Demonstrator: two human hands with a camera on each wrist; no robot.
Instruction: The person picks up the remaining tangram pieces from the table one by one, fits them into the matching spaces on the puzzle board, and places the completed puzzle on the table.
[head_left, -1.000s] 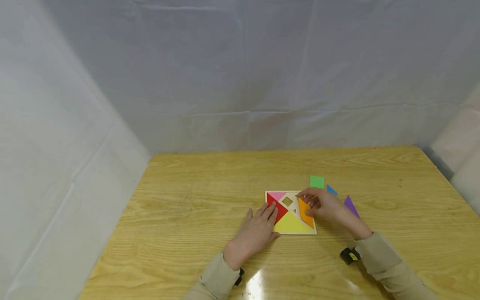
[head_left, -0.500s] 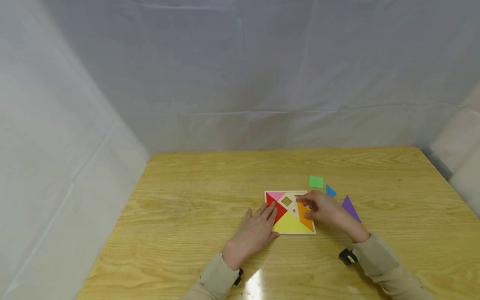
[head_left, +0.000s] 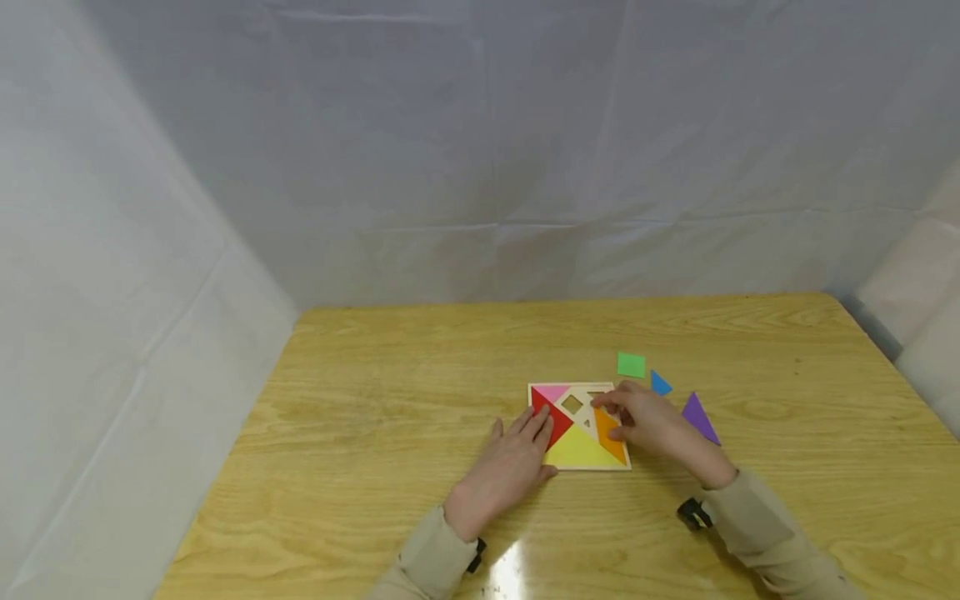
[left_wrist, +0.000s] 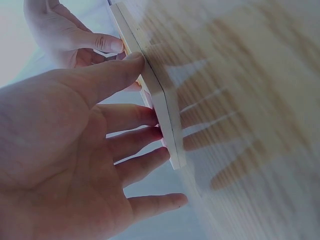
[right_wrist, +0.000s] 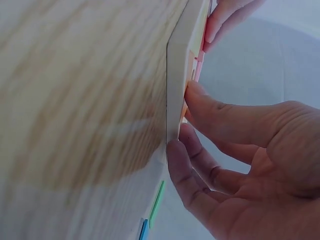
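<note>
A wooden tangram board (head_left: pixel 579 468) lies on the table with red (head_left: pixel 557 423), yellow (head_left: pixel 583 450) and pink (head_left: pixel 551 391) triangles in it. My left hand (head_left: pixel 501 477) rests with spread, nearly straight fingers on the red triangle, its thumb along the board's near edge. Thumb and forefinger of my right hand (head_left: pixel 652 423) pinch an orange parallelogram (head_left: pixel 609 439) at the board's right side. In the right wrist view the thumb presses the orange piece (right_wrist: pixel 190 65) while other fingers touch the board's side wall. Bare wood with a square hole (head_left: pixel 572 404) shows beside it.
Behind and right of the board lie a green square (head_left: pixel 632 365), a small blue triangle (head_left: pixel 660 383) and a purple triangle (head_left: pixel 701 419). White sheeting (head_left: pixel 450 167) hangs behind the table's far edge and at the sides.
The right hand has shifted slightly left, and the orange parallelogram has slid a little toward the board's near right corner. The left hand has kept its place on the red triangle.
</note>
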